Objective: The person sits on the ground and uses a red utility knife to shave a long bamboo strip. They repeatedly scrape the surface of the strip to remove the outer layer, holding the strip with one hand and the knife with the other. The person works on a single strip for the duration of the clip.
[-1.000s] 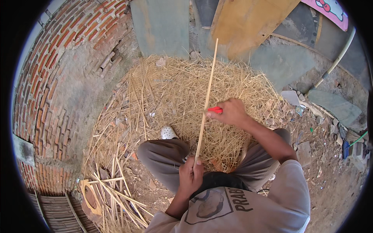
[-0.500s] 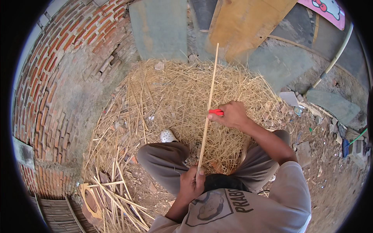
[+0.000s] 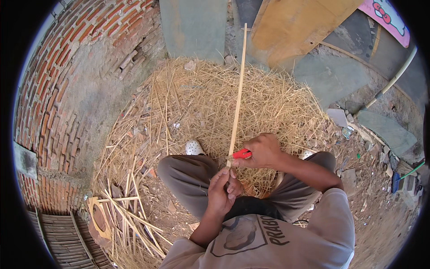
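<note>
The left hand [image 3: 223,188] grips the lower end of a pale wooden strip [image 3: 238,98], fingers hiding that end. The right hand [image 3: 260,151] is closed around a red-handled tool [image 3: 242,154] against the strip, its blade hard to make out. The strip extends over shavings [image 3: 201,112]. Trousers [image 3: 186,179] partly hide a white clog [image 3: 194,147]; the top edge crops a pink panel [image 3: 394,29].
</note>
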{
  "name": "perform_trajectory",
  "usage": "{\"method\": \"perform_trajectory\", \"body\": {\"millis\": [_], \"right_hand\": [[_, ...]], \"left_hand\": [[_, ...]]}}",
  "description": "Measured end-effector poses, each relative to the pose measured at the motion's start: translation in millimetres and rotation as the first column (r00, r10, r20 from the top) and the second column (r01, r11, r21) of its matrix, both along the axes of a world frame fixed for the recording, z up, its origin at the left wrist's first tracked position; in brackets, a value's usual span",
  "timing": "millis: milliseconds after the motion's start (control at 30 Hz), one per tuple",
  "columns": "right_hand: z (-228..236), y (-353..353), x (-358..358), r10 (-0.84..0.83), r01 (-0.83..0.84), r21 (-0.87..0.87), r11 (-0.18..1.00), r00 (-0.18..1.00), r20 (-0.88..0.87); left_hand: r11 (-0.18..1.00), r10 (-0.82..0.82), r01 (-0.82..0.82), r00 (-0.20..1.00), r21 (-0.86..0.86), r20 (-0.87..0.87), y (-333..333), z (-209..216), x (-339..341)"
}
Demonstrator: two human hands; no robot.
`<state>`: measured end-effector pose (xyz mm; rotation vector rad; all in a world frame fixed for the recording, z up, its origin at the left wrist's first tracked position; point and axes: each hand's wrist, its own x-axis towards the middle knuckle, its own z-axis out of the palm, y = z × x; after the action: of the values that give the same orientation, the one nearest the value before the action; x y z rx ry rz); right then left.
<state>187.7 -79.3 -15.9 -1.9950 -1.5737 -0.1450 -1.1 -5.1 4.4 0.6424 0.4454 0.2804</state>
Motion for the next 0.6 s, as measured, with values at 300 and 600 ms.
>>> {"method": "perform_trajectory", "body": {"millis": [300, 600], "right_hand": [[6, 2, 31, -0.135, 0.128, 0.086, 0.988, 0.987, 0.086], [4, 3, 19, -0.014, 0.006, 0.074, 0.997, 0.995, 0.101]], "left_hand": [[0.837, -0.145, 0.234, 0.966, -0.494, 0.212, 22, 7, 13], [0.706, -0.105, 0.267, 0.955, -0.655, 0.276, 28, 2, 7]]}}
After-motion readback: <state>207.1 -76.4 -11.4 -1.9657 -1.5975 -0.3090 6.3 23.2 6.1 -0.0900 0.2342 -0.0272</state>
